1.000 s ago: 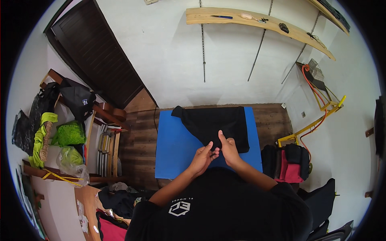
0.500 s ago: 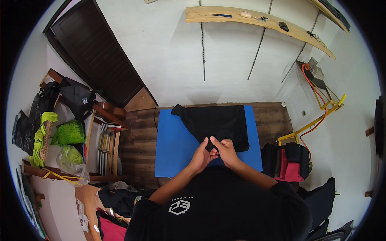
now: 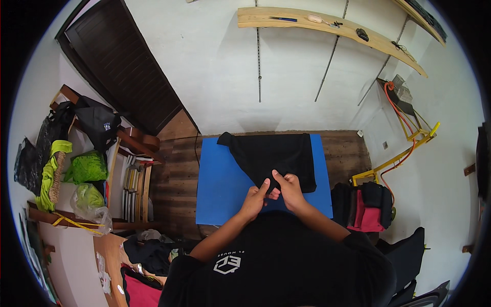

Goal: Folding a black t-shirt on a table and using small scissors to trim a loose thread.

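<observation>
A black cloth [image 3: 276, 153] lies folded on a blue board or tabletop [image 3: 220, 199], with a narrow flap at its back left corner. My left hand [image 3: 257, 199] pinches the cloth's near edge between thumb and fingers. Just to its right, my right hand [image 3: 289, 192] also grips that edge, thumb on top of the fabric. The two hands are close together at the front of the board. The cloth between the fingers is partly hidden by them.
Shelving with bags and bright green items [image 3: 87, 169] stands left, beside a dark door [image 3: 117, 66]. Stacked black and red rolls [image 3: 365, 210] and a yellow metal frame [image 3: 417, 138] are at the right. A wooden desk [image 3: 107, 256] holds fabrics at bottom left. A wooden shelf [image 3: 317, 25] is on the back wall.
My right thumb has shifted leftward from a second ago, and both hands have moved slightly about the cloth's edge, staying close together and keeping their grip. The cloth looks much the same.
</observation>
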`<state>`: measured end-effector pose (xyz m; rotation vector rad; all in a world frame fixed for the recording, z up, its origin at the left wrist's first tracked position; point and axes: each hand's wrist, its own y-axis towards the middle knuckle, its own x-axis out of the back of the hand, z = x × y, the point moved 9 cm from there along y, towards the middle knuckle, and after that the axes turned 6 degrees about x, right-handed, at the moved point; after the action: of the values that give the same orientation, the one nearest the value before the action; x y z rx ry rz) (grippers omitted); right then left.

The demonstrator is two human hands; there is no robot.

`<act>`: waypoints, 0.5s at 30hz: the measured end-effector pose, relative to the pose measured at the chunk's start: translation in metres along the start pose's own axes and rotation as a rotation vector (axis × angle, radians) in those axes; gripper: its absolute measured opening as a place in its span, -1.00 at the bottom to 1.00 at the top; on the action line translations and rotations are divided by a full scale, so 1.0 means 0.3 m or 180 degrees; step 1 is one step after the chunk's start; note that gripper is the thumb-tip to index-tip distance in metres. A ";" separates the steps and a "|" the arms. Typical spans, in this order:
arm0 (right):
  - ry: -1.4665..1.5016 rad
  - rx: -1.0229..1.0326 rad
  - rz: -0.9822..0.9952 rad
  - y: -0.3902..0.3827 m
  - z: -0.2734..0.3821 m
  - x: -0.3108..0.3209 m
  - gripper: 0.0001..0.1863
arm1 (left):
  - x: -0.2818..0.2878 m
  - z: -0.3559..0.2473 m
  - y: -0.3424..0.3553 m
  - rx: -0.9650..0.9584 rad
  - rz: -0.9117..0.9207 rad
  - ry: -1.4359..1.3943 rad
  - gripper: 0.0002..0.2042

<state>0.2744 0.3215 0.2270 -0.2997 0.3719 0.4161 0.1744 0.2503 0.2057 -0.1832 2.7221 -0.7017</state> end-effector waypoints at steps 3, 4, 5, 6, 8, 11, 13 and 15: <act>0.0214 -0.0078 0.0044 0.005 -0.015 0.009 -0.47 | -0.008 -0.020 -0.011 -0.0075 -0.0075 -0.0030 -0.41; 0.0238 -0.0106 -0.0001 0.006 -0.020 0.016 -0.49 | -0.009 -0.021 -0.008 -0.0216 -0.0047 0.0017 -0.40; 0.0237 -0.0108 0.0002 0.008 -0.027 0.012 -0.49 | -0.008 -0.019 -0.004 -0.0357 -0.0019 0.0065 -0.38; 0.0133 -0.0018 -0.0278 0.011 -0.027 0.032 -0.51 | 0.006 0.002 0.009 -0.0358 -0.0022 0.0064 -0.38; 0.0030 0.0073 -0.0553 0.011 -0.027 0.057 -0.52 | 0.017 0.038 0.027 -0.0108 0.0095 0.0007 -0.36; -0.0128 0.0303 -0.0372 0.015 -0.003 0.059 -0.56 | -0.003 0.011 0.011 -0.0109 0.0097 -0.0105 -0.36; 0.0102 0.0350 -0.0229 0.024 0.008 0.046 -0.54 | -0.009 0.021 0.020 -0.0174 0.0005 -0.0218 -0.36; 0.0298 0.0166 -0.0515 0.026 -0.004 0.053 -0.54 | 0.001 0.022 0.020 -0.0245 -0.0094 -0.0332 -0.37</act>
<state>0.2841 0.3331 0.2178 -0.2967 0.4458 0.2338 0.1763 0.2524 0.1971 -0.2709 2.6531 -0.5792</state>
